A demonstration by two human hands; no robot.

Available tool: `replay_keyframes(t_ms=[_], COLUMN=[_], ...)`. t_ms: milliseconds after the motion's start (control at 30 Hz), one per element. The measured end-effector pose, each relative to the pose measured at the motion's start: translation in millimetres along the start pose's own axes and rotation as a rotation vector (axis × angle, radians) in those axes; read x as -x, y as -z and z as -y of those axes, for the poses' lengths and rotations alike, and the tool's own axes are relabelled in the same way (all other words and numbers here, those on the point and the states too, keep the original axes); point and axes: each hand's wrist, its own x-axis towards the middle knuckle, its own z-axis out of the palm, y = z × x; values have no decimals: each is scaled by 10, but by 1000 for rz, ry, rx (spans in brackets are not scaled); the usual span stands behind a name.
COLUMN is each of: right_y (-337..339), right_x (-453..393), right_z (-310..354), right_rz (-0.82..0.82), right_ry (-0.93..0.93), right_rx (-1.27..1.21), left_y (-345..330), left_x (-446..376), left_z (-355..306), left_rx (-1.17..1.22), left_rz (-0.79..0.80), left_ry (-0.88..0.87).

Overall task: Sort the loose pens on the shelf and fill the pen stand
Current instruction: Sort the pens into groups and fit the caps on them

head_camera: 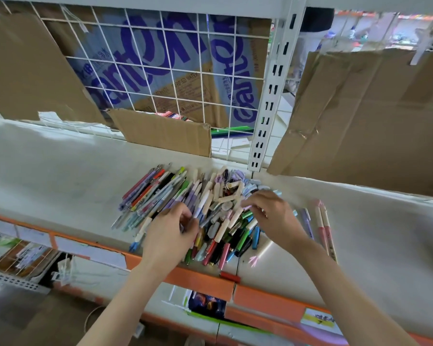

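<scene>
A heap of loose pens (210, 198) in many colours lies on the white shelf (60, 176), with several caps mixed in. My left hand (169, 236) is over the heap's near left side, its fingers curled round a thin pen. My right hand (270, 216) rests on the heap's right side with fingers bent down among the pens; whether it holds one is hidden. Two pink pens (323, 226) and a lilac pen (306, 221) lie apart to the right of the heap. No pen stand is in view.
The shelf has an orange front edge (205, 280) with a small red piece (230, 276) on it. Behind stand a wire grid (160, 71), cardboard sheets (360, 116) and a white slotted upright (268, 108). A lower shelf holds packaged goods (205, 305).
</scene>
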Motion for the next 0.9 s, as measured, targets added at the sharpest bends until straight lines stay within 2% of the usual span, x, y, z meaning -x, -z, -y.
replay_keyframes(t_ms=[300,400,567,667,733,900], right_y=[72,77,68,49,-11,-195], right_x=[202,234,189,-111,-398,-910], right_z=[-238,-292,-197,-145,-147,-127], right_rz=[-138,-47,-1,-51,-35,153], right_ry=[-303,-383,-246,-246,-269,-438], right_rx=[183,279,89,34,24,76], left_y=[-152,-178,-177,-162,-146,-117], left_x=[13,16,12,-9,-31,-57], left_z=[-93,-118,-132,-147,-154,-124], left_rx=[103,102,108,129,157,164], left_rz=[78,89,89,93,104,55], left_ry=[-75,-89,-78,-42,-14,-34])
